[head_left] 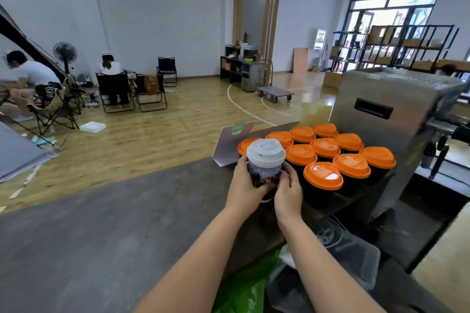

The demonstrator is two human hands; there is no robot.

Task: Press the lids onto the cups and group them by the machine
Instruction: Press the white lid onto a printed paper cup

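A printed paper cup [264,171] with a white lid [265,152] is held above the dark counter [127,223], just left of the group. My left hand [245,183] grips its left side and my right hand [288,190] grips its right side. Several black cups with orange lids [323,176] stand packed in rows beside the steel machine [386,119]. One orange-lidded cup [243,145] is partly hidden behind the white lid.
A folded grey card [230,143] stands behind the cups. A green bag [244,284] and clear plastic containers [356,259] lie below the counter's near edge. Seated people, folding chairs and a fan [65,54] are far off on the wooden floor.
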